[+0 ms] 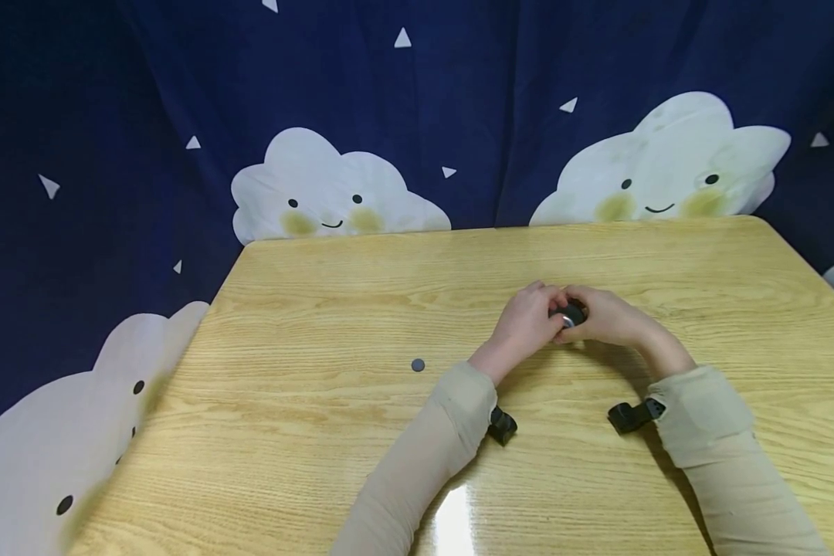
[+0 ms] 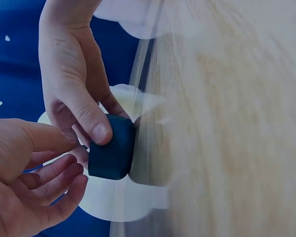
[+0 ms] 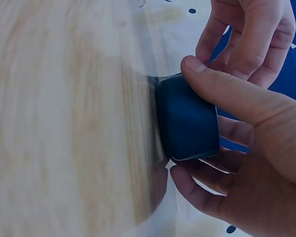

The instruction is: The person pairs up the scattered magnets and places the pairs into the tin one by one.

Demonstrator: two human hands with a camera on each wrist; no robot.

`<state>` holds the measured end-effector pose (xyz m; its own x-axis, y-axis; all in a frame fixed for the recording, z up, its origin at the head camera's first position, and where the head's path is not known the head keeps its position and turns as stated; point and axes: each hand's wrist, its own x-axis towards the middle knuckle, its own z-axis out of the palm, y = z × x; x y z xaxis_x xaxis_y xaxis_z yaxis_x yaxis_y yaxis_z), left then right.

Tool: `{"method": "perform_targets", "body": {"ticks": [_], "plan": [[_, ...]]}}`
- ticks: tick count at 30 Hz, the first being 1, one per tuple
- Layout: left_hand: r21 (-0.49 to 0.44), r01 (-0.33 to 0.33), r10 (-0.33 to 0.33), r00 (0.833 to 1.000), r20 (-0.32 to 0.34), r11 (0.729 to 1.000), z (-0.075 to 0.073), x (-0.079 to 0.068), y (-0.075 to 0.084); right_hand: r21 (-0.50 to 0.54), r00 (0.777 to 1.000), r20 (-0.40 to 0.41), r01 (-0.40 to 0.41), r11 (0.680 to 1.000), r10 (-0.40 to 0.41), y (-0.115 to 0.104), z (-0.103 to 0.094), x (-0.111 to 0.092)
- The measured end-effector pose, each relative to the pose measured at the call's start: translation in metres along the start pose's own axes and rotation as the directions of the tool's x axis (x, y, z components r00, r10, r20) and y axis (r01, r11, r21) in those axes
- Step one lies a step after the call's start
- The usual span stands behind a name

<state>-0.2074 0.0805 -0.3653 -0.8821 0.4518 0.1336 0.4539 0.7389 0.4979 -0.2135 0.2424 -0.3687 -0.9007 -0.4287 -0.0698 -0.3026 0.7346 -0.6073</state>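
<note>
A small dark case point(image 2: 116, 148) with rounded corners looks teal in both wrist views and nearly black in the head view. My right hand point(image 1: 608, 315) grips its sides, the thumb along one face and fingers round the other. In the right wrist view the base of the case point(image 3: 187, 121) is right at the tabletop. My left hand point(image 1: 528, 320) reaches in from the other side, with thumb and index finger close together at the case's upper edge. I cannot tell whether those fingertips pinch anything. A shiny silver part shows on the case in the head view.
A small dark grey disc point(image 1: 418, 364) lies on the wooden table point(image 1: 306, 432), left of my left forearm. Dark blue cloth point(image 1: 472, 93) with white clouds hangs behind the table and along its left side. Black wrist cameras point(image 1: 628, 417) hang below both cuffs.
</note>
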Motion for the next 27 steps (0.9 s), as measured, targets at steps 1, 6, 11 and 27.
{"method": "perform_targets", "body": {"ticks": [1, 6, 11, 27], "plan": [[0.000, -0.002, 0.002, 1.000, -0.005, 1.000, 0.000, -0.001, -0.001, -0.001, 1.000, 0.001, 0.002, 1.000, -0.002, 0.000, 0.000, 0.000], [-0.012, 0.000, 0.000, 1.000, -0.011, 1.000, -0.004, -0.004, -0.006, -0.019, 1.000, 0.012, -0.006, 1.000, 0.006, -0.001, 0.000, 0.000], [-0.020, 0.012, -0.012, 1.000, 0.005, 1.000, -0.009, -0.008, -0.011, -0.027, 1.000, 0.017, -0.021, 0.999, 0.021, -0.002, 0.000, 0.000], [0.043, 0.018, -0.019, 1.000, 0.015, 0.999, -0.026, -0.022, -0.033, -0.080, 1.000, -0.010, 0.003, 0.997, -0.004, -0.013, 0.000, -0.001]]}}
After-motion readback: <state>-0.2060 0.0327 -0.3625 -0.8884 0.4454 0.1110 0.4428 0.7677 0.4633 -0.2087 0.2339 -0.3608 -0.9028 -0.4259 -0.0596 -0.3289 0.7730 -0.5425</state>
